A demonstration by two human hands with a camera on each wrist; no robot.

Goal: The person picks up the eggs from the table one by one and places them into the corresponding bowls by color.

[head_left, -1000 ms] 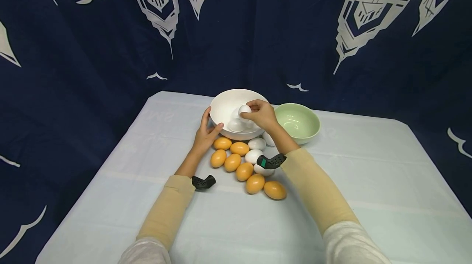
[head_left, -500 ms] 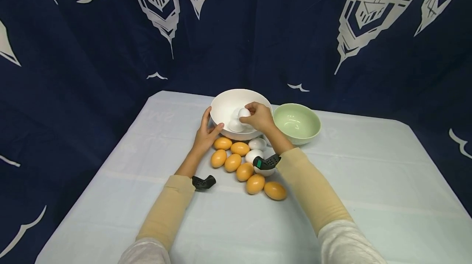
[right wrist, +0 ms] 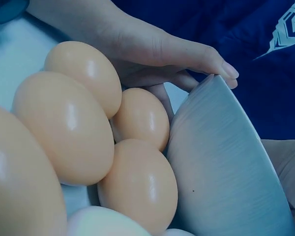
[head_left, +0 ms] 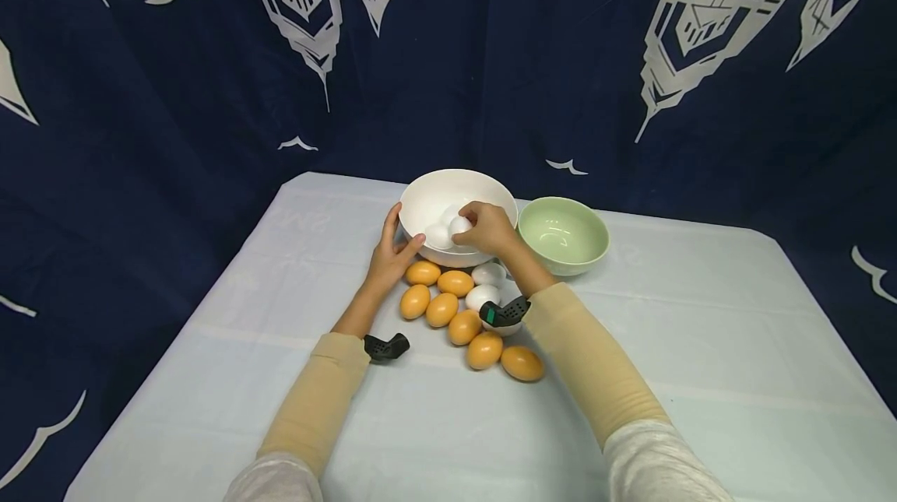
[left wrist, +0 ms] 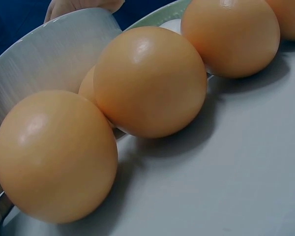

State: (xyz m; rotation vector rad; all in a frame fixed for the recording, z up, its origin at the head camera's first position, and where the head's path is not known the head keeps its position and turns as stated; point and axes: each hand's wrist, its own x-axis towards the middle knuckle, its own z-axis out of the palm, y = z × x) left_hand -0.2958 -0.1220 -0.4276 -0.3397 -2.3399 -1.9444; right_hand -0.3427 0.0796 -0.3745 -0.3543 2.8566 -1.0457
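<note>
A white bowl (head_left: 437, 194) stands at the far side of the table. My left hand (head_left: 385, 265) grips its left side; the right wrist view shows that thumb (right wrist: 206, 56) over the rim and fingers against the outside wall. Inside the bowl, my right hand (head_left: 494, 229) pinches a white egg (head_left: 459, 226) between thumb and fingers. Another white egg (head_left: 437, 236) lies right beside it. Several brown eggs (head_left: 441, 309) rest in front of the bowl, with white eggs (head_left: 483, 297) along their right. The right forearm partly covers the white ones.
A light green bowl (head_left: 589, 229) stands just right of the white one. The white-covered table (head_left: 701, 315) extends widely on both sides. A dark blue curtain (head_left: 434, 97) with white prints hangs behind it.
My right hand has lowered its white egg deeper into the bowl, down beside the other egg, which now sits slightly further left. My left hand keeps its hold on the bowl.
</note>
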